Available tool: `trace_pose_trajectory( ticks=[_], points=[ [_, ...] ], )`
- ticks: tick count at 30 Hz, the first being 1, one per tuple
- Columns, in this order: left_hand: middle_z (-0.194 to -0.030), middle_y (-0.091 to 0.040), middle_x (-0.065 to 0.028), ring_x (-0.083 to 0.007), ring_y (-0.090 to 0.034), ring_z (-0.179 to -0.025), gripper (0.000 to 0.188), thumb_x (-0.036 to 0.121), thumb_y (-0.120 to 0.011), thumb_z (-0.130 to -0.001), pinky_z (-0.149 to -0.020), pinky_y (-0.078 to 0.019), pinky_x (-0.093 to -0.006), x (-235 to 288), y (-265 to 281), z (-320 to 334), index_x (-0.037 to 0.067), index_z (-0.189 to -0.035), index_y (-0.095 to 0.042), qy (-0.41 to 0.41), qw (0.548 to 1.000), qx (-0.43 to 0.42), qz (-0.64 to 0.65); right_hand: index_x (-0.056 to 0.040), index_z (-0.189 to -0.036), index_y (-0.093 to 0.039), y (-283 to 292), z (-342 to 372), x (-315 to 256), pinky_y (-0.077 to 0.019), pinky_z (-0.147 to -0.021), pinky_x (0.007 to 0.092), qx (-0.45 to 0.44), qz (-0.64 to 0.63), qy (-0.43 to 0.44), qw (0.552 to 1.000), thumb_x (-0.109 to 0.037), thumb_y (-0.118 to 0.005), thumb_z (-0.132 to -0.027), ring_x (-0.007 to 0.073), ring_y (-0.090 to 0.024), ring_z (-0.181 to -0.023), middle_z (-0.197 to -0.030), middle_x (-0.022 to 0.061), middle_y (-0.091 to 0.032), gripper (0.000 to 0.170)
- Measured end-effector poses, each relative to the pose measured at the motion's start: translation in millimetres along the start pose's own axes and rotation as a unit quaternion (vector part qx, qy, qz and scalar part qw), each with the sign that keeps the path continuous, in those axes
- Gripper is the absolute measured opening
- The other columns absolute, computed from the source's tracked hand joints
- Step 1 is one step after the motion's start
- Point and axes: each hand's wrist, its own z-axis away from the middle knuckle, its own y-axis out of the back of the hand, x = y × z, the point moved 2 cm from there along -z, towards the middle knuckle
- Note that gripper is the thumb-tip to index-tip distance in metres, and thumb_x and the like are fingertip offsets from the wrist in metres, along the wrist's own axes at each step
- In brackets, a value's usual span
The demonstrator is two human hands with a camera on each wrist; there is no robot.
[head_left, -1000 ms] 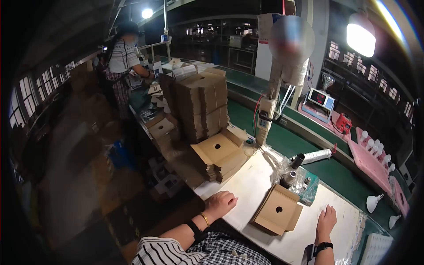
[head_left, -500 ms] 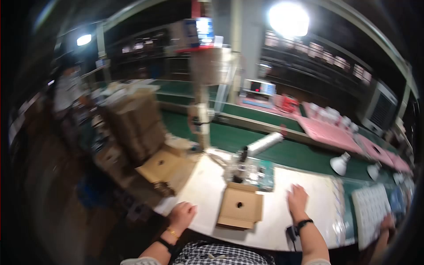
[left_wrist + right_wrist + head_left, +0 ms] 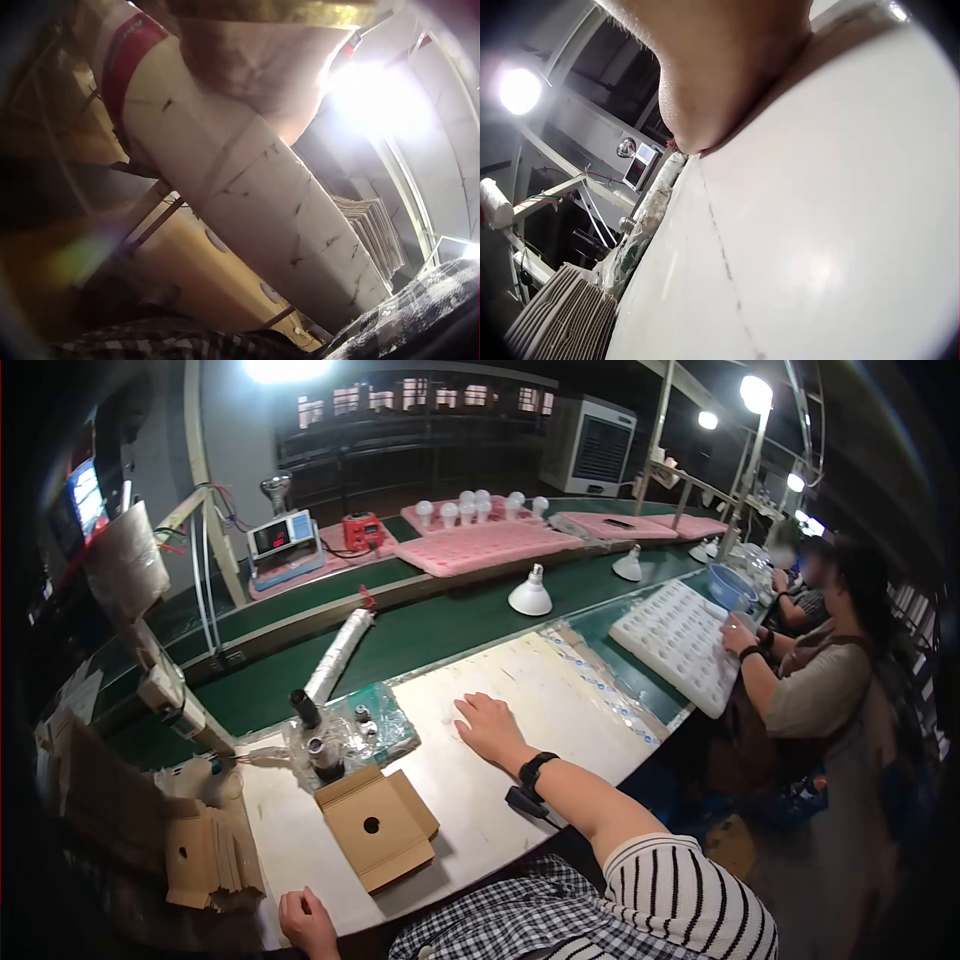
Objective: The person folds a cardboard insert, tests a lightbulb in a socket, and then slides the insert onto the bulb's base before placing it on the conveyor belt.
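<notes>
My right hand [image 3: 490, 728] rests palm down on the white board [image 3: 440, 810], its fingers relaxed and nothing in them. At the board's near left edge lies my left hand [image 3: 308, 923], loosely curled and holding nothing. Between the two hands sits a stack of folded cardboard pieces [image 3: 400, 835], the top one with a round hole and raised flaps. Its layered edges [image 3: 566, 315] show in the right wrist view. The left wrist view looks up at the board's edge [image 3: 247, 187], with the fingers hidden behind the hand.
Behind the cardboard stand dark metal cylinders [image 3: 322, 752] on plastic wrap. More folded cardboard [image 3: 195, 850] stands at left. A green conveyor [image 3: 440, 615] runs behind, bearing a white lamp [image 3: 531, 595]. At right a person [image 3: 820, 670] works at a white foam tray [image 3: 675, 640].
My view has swung from the left side of the bench to the right, bringing the neighbouring person and foam tray into sight. Both hands stay resting at the board.
</notes>
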Motion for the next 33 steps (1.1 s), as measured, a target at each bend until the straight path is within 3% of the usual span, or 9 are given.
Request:
trace_pose_trajectory(
  ticks=[15,26,32,33],
  points=[
    [-0.078,-0.061,-0.0172,-0.0369,-0.057,-0.073,0.025,0.020,-0.063,-0.094,-0.068,-0.0464,-0.0451,-5.4,-5.5,0.3,0.000,-0.079,-0.063,0.020,0.999,-0.012,-0.031,-0.0074,-0.124,-0.061,-1.3,-2.2,-0.4,-0.0397,-0.102,0.0441,-0.003,-0.004,-0.009,1.000,-0.028,-0.060,-0.090,0.0259,-0.050,-0.123,-0.127,0.0114,-0.058,0.040],
    [-0.075,-0.058,-0.0179,-0.0369,-0.054,-0.070,0.026,0.017,-0.062,-0.095,-0.066,-0.0455,-0.0448,-5.8,-7.5,1.0,-0.001,-0.077,-0.060,-0.010,0.998,0.000,-0.066,-0.0048,-0.126,-0.057,1.5,0.5,1.4,-0.0360,-0.103,0.0448,-0.009,-0.045,-0.020,0.999,-0.028,-0.057,-0.091,0.0266,-0.046,-0.125,-0.130,0.0131,-0.054,0.043],
    [-0.075,-0.058,-0.0192,-0.0381,-0.053,-0.072,0.026,0.017,-0.061,-0.095,-0.067,-0.0446,-0.0458,-0.8,-6.9,-0.7,-0.002,-0.077,-0.060,0.032,0.998,-0.018,-0.059,-0.0045,-0.123,-0.059,-4.0,-17.0,13.4,-0.0401,-0.097,0.0433,-0.002,-0.008,0.040,0.999,-0.026,-0.059,-0.089,0.0277,-0.051,-0.116,-0.119,0.0120,-0.057,0.040],
    [-0.075,-0.057,-0.0195,-0.0388,-0.053,-0.073,0.024,0.016,-0.061,-0.094,-0.068,-0.0443,-0.0465,-1.7,-7.0,-0.8,-0.002,-0.078,-0.060,0.055,0.996,-0.033,-0.057,-0.0055,-0.122,-0.060,0.9,-29.7,18.6,-0.0401,-0.098,0.0434,-0.082,-0.036,0.058,0.994,-0.025,-0.059,-0.090,0.0282,-0.051,-0.118,-0.122,0.0125,-0.057,0.038]
  ],
)
